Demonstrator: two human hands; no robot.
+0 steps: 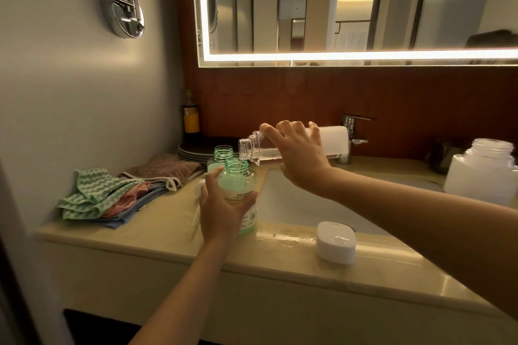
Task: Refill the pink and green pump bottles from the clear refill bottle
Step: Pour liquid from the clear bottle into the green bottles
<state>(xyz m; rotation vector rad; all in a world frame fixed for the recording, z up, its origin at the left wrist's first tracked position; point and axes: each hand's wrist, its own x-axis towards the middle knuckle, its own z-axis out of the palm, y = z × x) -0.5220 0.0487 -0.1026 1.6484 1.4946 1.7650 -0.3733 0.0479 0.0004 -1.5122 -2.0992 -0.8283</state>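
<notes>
At the left of the frame a heap of folded cloths [103, 196], green waffle weave over pink and blue, lies on the glossy beige counter [157, 232].

Just right of it, near the middle, the left hand [224, 210] curls its fingers and thumb round the belly of the green pump bottle [238, 185]. The bottle stands upright at the counter's edge beside the sink [294, 204]. It is translucent green plastic, round-shouldered, with a paper label, and its pump is off, so the threaded neck is open. A second green bottle [223, 152], also open, stands just behind it. No pink bottle can be made out.

The coming move turns on the two mouths. The clear refill bottle [256, 145] lies almost level with its long axis running left to right. Its ribbed mouth points left, tipped slightly down, and sits just above the green neck and a touch to its right. The right hand [300, 159] grips it from above around the middle, fingers wrapped over the barrel. A thin pool of liquid appears to lie along its lower wall, so a little more tilt would probably be needed to send it into the neck. The left hand is the nearer to the receiving bottle and steadies it.

Further right, a smooth white oval lid [335, 242] sits on wet counter. At the right edge stands an open white jar [482, 173].
</notes>
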